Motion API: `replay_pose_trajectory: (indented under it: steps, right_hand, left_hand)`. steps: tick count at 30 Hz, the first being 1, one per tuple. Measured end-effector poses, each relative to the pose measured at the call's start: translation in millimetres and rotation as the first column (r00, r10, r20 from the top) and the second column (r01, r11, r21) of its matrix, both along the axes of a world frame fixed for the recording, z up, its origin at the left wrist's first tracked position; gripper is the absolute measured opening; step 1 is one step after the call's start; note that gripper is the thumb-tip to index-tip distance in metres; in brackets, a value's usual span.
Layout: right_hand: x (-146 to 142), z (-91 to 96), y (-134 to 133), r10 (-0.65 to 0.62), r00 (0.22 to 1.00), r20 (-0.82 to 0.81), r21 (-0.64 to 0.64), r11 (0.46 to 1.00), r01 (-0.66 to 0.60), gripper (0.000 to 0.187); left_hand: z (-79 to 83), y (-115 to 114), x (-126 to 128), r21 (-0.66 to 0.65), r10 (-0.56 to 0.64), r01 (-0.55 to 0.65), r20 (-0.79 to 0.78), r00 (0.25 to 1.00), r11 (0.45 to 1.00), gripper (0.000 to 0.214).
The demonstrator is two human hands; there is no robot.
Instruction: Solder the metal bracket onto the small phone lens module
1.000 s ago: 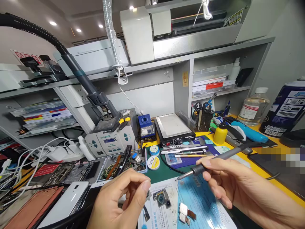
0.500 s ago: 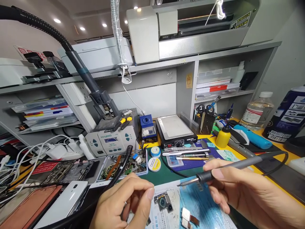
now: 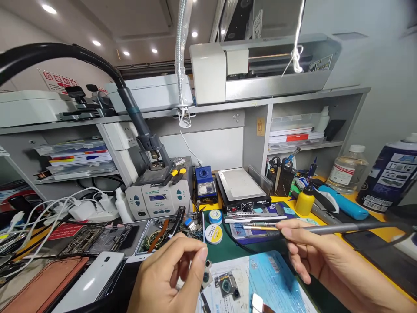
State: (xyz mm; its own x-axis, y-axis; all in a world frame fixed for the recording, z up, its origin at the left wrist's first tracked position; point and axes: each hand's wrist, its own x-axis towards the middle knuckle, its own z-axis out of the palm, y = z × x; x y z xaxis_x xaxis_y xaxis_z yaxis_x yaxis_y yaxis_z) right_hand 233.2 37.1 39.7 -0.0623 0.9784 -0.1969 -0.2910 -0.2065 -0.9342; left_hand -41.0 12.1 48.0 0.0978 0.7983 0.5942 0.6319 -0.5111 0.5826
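My right hand (image 3: 312, 256) is closed round a grey soldering iron (image 3: 329, 229), held almost level, its tip pointing left over the tools at mid-bench. My left hand (image 3: 169, 276) pinches a small camera module (image 3: 206, 270) between thumb and forefinger, low in the middle of the view. Another camera module (image 3: 227, 287) lies on a printed paper sheet (image 3: 257, 274) just right of that hand. A small metal part (image 3: 258, 303) rests at the sheet's lower edge.
A rework station (image 3: 158, 198) with a black hose (image 3: 97, 65), a blue tip cleaner (image 3: 204, 180) and a heating plate (image 3: 240, 184) stand behind. Phone parts and a white phone (image 3: 94, 278) lie left; a yellow bottle (image 3: 305, 201), clear bottle (image 3: 347, 169) and dark can (image 3: 392, 171) stand right.
The iron has levelled out and its tip rose from the sheet toward the tools. My left hand lifted a small camera module. The view tilted upward.
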Motion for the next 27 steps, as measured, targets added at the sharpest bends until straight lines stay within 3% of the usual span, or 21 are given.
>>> replay_pose_trajectory:
  steps: [5,10,12,16,19,23,27]
  right_hand:
    - [1,-5.6,5,0.009,0.996,0.089,0.103,0.995,-0.018,0.027]
    - [-12,15.0,16,0.011,0.942,0.335,0.239,0.966,-0.096,0.039]
    - [-25,29.8,31,0.009,0.885,0.466,0.271,0.950,-0.153,0.040]
    - [-60,58.7,77,-0.082,0.785,0.614,0.333,0.929,-0.162,0.021]
    - [-88,73.2,115,-0.108,0.732,0.673,0.360,0.912,-0.197,0.025]
    - [-118,79.4,149,-0.145,0.642,0.753,0.368,0.902,-0.227,0.028]
    - [-137,74.5,167,-0.159,0.524,0.837,0.335,0.906,-0.261,0.030]
  left_hand:
    - [5.1,4,-13,0.049,0.062,-0.067,0.099,0.993,0.997,0.021]
    - [6.5,11,-25,0.075,0.125,-0.149,0.250,0.960,0.986,0.023]
    - [8.0,13,-31,0.096,0.145,-0.180,0.289,0.946,0.979,0.023]
    - [9.9,16,-39,0.136,0.178,-0.232,0.326,0.928,0.963,0.022]
    - [8.0,18,-42,0.175,0.186,-0.256,0.339,0.922,0.951,0.021]
    - [4.3,22,-45,0.217,0.183,-0.270,0.351,0.918,0.938,0.020]
    - [3.4,23,-45,0.232,0.177,-0.268,0.350,0.920,0.935,0.020]
